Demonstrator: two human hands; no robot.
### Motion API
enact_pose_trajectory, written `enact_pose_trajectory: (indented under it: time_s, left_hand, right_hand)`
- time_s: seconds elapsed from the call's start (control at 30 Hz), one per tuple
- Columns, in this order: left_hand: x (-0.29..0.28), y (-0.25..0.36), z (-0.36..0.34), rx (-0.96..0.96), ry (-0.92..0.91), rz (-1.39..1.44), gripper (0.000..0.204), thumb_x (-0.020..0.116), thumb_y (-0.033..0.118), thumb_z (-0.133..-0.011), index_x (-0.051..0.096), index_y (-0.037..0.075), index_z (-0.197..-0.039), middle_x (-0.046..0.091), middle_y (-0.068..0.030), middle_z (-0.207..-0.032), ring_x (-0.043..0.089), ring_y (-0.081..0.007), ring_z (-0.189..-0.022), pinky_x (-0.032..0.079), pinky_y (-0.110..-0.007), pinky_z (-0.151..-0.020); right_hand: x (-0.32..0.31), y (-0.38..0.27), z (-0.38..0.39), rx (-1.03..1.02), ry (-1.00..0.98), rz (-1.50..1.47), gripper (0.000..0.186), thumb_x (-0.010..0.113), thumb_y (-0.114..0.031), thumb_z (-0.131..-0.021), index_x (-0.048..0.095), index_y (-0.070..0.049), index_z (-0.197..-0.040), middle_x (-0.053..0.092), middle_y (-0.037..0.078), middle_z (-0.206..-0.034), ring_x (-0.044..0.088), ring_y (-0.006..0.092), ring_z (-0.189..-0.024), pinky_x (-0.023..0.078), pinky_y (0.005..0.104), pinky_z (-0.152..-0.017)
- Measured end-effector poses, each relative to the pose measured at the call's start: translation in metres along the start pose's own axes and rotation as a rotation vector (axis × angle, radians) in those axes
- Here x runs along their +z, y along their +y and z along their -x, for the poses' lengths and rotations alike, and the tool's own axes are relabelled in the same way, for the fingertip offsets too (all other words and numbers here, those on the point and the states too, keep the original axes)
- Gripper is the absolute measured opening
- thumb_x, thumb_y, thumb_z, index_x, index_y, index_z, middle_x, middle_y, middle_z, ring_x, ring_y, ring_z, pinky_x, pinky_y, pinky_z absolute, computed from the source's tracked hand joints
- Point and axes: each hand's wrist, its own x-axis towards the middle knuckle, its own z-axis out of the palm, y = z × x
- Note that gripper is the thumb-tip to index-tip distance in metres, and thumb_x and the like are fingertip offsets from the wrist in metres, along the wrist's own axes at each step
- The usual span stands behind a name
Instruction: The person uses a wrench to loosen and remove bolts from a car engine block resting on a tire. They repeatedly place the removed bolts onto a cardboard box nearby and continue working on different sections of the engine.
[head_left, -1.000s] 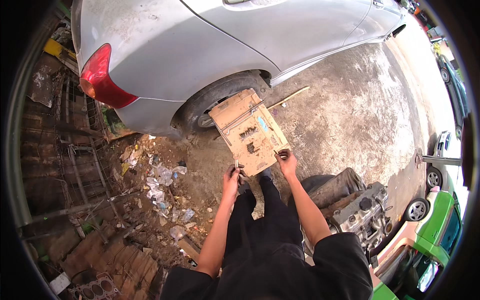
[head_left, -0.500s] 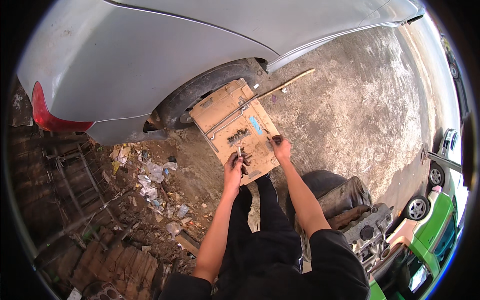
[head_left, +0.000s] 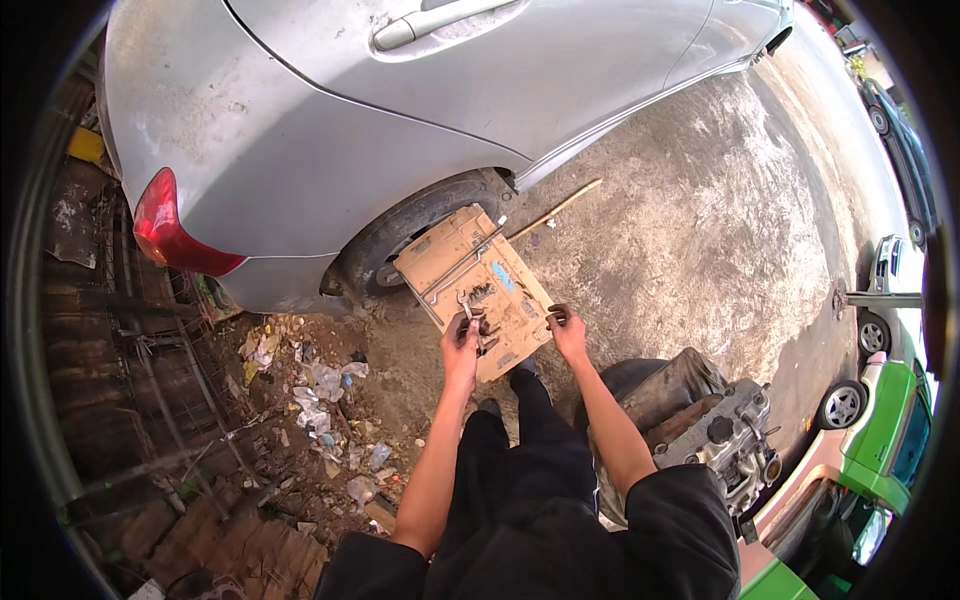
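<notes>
A flat sheet of brown cardboard [head_left: 520,335] lies by the car's rear wheel, in front of my feet. My left hand [head_left: 464,345] is closed around an open-end wrench [head_left: 463,299], its jaw pointing away from me over the cardboard. Several small dark bolts [head_left: 482,292] are clustered beyond that hand, and more small dark pieces lie beside its fingers. Two long metal rods [head_left: 465,268] rest across the far half of the sheet. At the cardboard's right edge, my right hand [head_left: 567,330] has its fingers pinched together; whatever is between them is too small to tell.
A silver car [head_left: 330,150] stands ahead, its rear wheel [head_left: 370,255] against the cardboard. Litter [head_left: 315,400] covers dirt at left. An engine [head_left: 715,440] sits at right, near a green car [head_left: 880,450]. A wooden stick [head_left: 560,207] lies on the ground.
The view has tilted up, showing more of the car. My right hand has drawn back from over the cardboard to its right edge. My left hand keeps the wrench.
</notes>
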Motion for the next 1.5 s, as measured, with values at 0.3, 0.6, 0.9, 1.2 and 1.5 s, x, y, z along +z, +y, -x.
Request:
enact_pose_trajectory:
  time_s: [0.3, 0.6, 0.9, 1.2, 1.5]
  left_hand:
    - [-0.033, 0.011, 0.121, 0.026, -0.102, 0.023, 0.029, 0.055, 0.017, -0.102, 0.053, 0.012, -0.131, 0.056, -0.0035, -0.116, 0.057, -0.0164, -0.104, 0.058, -0.04, -0.083]
    - [-0.109, -0.076, 0.285, -0.179, -0.211, 0.08, 0.055, 0.054, 0.01, -0.102, 0.028, 0.023, -0.149, 0.05, -0.0081, -0.12, 0.056, -0.0193, -0.106, 0.06, -0.045, -0.082]
    - [-0.112, -0.11, 0.407, -0.158, -0.174, 0.092, 0.071, 0.056, 0.016, -0.101, 0.011, 0.026, -0.155, 0.055, -0.0077, -0.109, 0.062, -0.0198, -0.091, 0.061, -0.045, -0.079]
    - [-0.03, -0.176, 0.513, 0.094, 0.012, 0.385, 0.084, 0.062, 0.019, -0.099, 0.002, 0.027, -0.156, 0.054, -0.0106, -0.119, 0.065, -0.0236, -0.09, 0.059, -0.046, -0.078]
    - [0.043, -0.226, 0.651, 0.156, -0.04, 0.512, 0.096, 0.064, -0.001, -0.093, -0.001, 0.031, -0.155, 0.046, -0.0185, -0.133, 0.06, -0.0291, -0.106, 0.054, -0.051, -0.096]
  right_hand:
    - [-0.046, -0.024, 0.163, -0.108, -0.009, -0.285, 0.022, 0.052, -0.005, -0.094, 0.063, 0.0, -0.112, 0.071, 0.01, -0.09, 0.069, 0.0166, -0.077, 0.052, 0.0291, -0.065]
    - [-0.071, 0.036, 0.389, 0.057, 0.125, -0.414, 0.02, 0.053, -0.008, -0.096, 0.065, 0.003, -0.108, 0.071, 0.012, -0.087, 0.068, 0.0169, -0.075, 0.052, 0.0294, -0.066]
    - [-0.147, 0.092, 0.46, -0.107, 0.13, -0.388, 0.02, 0.051, -0.008, -0.098, 0.063, 0.002, -0.11, 0.069, 0.009, -0.089, 0.065, 0.0144, -0.077, 0.051, 0.0286, -0.067]
    - [-0.283, 0.156, 0.501, -0.319, -0.103, -0.338, 0.019, 0.05, -0.007, -0.098, 0.063, 0.002, -0.109, 0.069, 0.009, -0.087, 0.066, 0.0133, -0.078, 0.051, 0.0282, -0.066]
    - [-0.431, 0.259, 0.539, -0.189, 0.002, -0.307, 0.021, 0.048, -0.007, -0.098, 0.065, 0.001, -0.108, 0.069, 0.01, -0.085, 0.066, 0.014, -0.071, 0.052, 0.0268, -0.064]
